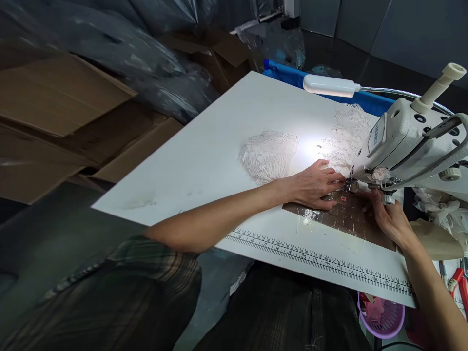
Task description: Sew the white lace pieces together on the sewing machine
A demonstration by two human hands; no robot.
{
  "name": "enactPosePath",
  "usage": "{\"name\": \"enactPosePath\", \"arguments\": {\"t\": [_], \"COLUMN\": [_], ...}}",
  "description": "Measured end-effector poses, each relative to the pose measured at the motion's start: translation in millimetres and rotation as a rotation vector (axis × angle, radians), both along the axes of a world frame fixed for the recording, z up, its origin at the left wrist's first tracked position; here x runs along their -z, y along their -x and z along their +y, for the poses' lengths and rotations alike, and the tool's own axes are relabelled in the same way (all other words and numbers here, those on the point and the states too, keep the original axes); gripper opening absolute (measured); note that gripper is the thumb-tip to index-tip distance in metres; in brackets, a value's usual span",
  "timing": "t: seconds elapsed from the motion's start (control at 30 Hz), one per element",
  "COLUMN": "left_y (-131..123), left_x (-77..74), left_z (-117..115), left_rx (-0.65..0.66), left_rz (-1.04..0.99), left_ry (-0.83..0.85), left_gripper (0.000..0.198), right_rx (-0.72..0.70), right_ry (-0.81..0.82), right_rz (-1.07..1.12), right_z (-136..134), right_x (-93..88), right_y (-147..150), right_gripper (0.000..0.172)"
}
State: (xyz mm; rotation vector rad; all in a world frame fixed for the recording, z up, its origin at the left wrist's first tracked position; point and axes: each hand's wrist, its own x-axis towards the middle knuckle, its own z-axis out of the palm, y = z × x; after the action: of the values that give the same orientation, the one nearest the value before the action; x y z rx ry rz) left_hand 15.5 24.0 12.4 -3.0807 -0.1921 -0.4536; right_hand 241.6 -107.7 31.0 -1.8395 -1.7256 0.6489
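My left hand (316, 185) lies with its fingers spread, pressing on white lace fabric (345, 139) just left of the presser foot (351, 185) of a white sewing machine (398, 139). Right of the foot, under the machine head, is my right hand (389, 214). Its fingers are curled and partly hidden behind a knob, so what they pinch cannot be made out. Both hands rest over a shiny brown plate (347, 219) on the tabletop. A second white lace piece (268, 153) lies to the left, beyond my left forearm.
A lamp (329, 85) lights the white table (204, 161), whose front edge carries a ruler scale (314, 253). Cardboard boxes (54, 92) and plastic sheeting stand left. At right are white gauzy fabric (444, 212) and red-handled pliers (457, 282); a purple basket (391, 329) sits below.
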Motion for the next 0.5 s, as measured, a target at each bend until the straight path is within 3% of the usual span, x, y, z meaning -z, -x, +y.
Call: {"name": "enactPosePath", "arguments": {"t": [0.27,0.5], "left_y": [-1,0], "left_x": [0.7,1.2], "left_z": [-1,-2], "left_rx": [-0.037,-0.111], "left_rz": [0.039,0.069], "left_ry": [0.021,0.100], "left_gripper": [0.048,0.053], "right_rx": [0.158,0.251], "right_ry": [-0.182,-0.250], "right_rz": [0.001,0.039], "right_z": [-8,-16], "right_x": [7.7,30.6], "right_y": [4,1], "right_gripper": [0.050,0.042]}}
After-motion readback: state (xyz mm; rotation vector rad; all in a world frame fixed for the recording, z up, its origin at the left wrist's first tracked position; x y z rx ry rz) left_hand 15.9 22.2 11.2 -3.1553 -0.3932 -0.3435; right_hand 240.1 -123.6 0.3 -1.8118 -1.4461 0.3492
